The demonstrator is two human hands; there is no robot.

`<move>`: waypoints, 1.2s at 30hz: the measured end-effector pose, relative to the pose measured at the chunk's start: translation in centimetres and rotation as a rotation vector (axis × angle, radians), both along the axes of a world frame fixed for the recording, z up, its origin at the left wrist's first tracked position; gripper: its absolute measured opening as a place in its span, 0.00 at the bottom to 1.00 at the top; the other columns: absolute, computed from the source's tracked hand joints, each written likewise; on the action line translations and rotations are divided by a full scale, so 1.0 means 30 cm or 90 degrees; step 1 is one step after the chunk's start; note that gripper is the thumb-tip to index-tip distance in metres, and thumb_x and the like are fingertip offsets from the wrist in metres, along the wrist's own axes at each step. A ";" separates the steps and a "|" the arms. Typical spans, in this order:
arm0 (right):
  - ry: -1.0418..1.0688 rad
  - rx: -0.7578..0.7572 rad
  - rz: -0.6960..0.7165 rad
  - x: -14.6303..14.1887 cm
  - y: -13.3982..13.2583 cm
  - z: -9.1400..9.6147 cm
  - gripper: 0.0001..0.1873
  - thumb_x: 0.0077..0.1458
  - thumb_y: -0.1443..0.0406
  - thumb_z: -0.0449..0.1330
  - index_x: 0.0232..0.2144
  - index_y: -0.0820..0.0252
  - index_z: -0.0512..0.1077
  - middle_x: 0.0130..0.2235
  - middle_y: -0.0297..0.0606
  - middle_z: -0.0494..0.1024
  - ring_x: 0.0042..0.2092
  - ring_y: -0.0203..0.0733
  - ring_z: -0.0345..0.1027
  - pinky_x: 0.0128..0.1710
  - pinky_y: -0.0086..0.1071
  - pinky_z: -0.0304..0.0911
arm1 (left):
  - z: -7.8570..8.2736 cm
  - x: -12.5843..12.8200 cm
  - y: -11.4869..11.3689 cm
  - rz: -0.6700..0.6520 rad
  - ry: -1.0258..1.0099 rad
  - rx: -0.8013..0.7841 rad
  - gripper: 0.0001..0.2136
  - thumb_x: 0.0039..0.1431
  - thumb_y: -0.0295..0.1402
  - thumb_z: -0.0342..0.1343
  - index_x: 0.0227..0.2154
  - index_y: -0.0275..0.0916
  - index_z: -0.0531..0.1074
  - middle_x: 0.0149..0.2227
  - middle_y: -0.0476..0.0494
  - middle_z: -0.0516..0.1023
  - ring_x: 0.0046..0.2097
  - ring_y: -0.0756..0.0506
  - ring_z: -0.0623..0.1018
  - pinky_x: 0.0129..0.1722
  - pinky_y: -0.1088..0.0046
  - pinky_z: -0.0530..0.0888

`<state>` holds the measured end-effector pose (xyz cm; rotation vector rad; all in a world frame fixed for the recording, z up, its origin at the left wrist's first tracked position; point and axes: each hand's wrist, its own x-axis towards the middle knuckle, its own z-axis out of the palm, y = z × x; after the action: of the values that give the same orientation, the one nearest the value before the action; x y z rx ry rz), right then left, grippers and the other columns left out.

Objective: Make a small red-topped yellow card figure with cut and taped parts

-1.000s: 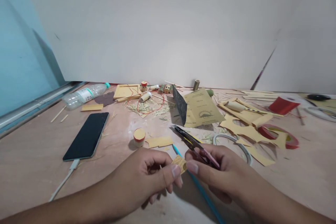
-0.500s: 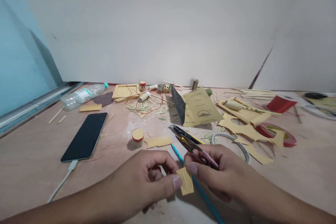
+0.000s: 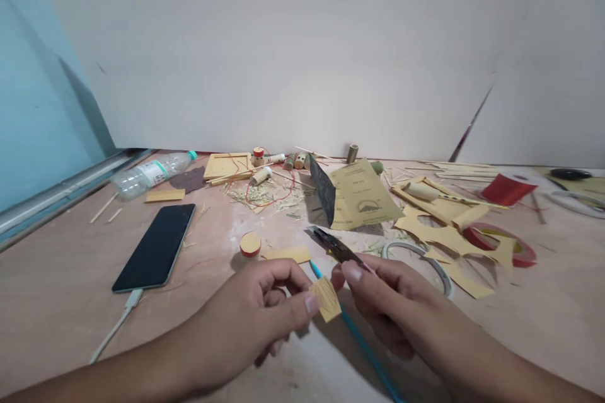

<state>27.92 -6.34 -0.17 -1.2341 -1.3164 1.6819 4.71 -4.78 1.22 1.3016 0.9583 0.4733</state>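
Note:
Between the thumb and fingers of my left hand (image 3: 269,321) is a small piece of tan paper (image 3: 326,299) with dark curved lines drawn on it. My right hand (image 3: 394,302) is closed around a pair of scissors (image 3: 355,259), blades pointing away to the upper left. In this view the blades overlap a black utility knife (image 3: 326,238) lying on the table, so whether they are apart is hard to make out. Below the paper, a blue pencil (image 3: 363,346) runs across the table. A small round piece with a tan top and red rim (image 3: 250,244) stands beyond my left hand.
A phone (image 3: 155,245) on a white cable and a plastic bottle (image 3: 154,174) lie at left. Folded sandpaper (image 3: 363,195) stands centrally. Paper offcuts (image 3: 444,233), a white tape roll (image 3: 442,274) and red tape (image 3: 524,253) lie right. Shavings and bamboo pieces sit near the wall.
My left hand has moved the paper slightly up and left, tilting it. My right hand has turned the scissors, and its thumb now lies along them, apart from the paper.

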 end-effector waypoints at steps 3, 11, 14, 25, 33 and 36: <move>0.018 -0.037 -0.015 -0.001 -0.009 0.015 0.34 0.62 0.33 0.56 0.34 0.57 0.72 0.22 0.20 0.50 0.20 0.31 0.38 0.16 0.25 0.37 | -0.001 -0.005 0.009 0.053 -0.007 0.022 0.16 0.68 0.49 0.62 0.36 0.40 0.72 0.26 0.55 0.72 0.20 0.56 0.62 0.18 0.83 0.59; -0.007 -0.061 0.011 -0.017 -0.027 0.009 0.35 0.62 0.32 0.56 0.29 0.57 0.68 0.21 0.21 0.50 0.22 0.31 0.40 0.18 0.27 0.36 | -0.015 -0.002 0.019 0.131 -0.040 -0.013 0.17 0.69 0.51 0.60 0.36 0.42 0.71 0.24 0.57 0.68 0.18 0.56 0.57 0.17 0.82 0.51; -0.015 -0.057 0.031 -0.016 -0.027 0.009 0.33 0.63 0.34 0.57 0.27 0.56 0.63 0.22 0.22 0.50 0.22 0.31 0.39 0.17 0.28 0.36 | -0.007 0.001 0.019 0.137 -0.037 0.000 0.18 0.69 0.52 0.60 0.35 0.42 0.71 0.20 0.58 0.64 0.19 0.55 0.56 0.17 0.82 0.51; -0.065 -0.030 0.052 -0.023 -0.030 0.024 0.35 0.61 0.31 0.55 0.25 0.54 0.59 0.22 0.22 0.49 0.21 0.31 0.38 0.15 0.28 0.37 | -0.017 0.003 0.014 0.104 -0.017 0.019 0.18 0.68 0.52 0.61 0.34 0.41 0.72 0.21 0.58 0.64 0.19 0.56 0.57 0.17 0.82 0.54; -0.051 -0.030 0.051 -0.021 -0.026 0.015 0.35 0.62 0.33 0.56 0.25 0.54 0.60 0.21 0.21 0.49 0.20 0.30 0.38 0.15 0.28 0.38 | -0.020 0.001 0.013 0.083 -0.009 0.024 0.19 0.69 0.51 0.60 0.32 0.39 0.75 0.20 0.57 0.63 0.19 0.55 0.58 0.17 0.81 0.54; -0.059 -0.028 0.050 -0.021 -0.025 0.014 0.35 0.61 0.32 0.55 0.24 0.54 0.61 0.20 0.21 0.49 0.20 0.30 0.38 0.15 0.28 0.37 | -0.015 -0.002 0.012 0.091 -0.017 0.011 0.19 0.69 0.50 0.60 0.32 0.39 0.75 0.21 0.56 0.64 0.20 0.56 0.57 0.17 0.82 0.52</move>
<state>27.28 -7.08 0.26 -1.3157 -1.4070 1.7353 4.66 -4.42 0.77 1.2447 1.0307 0.6090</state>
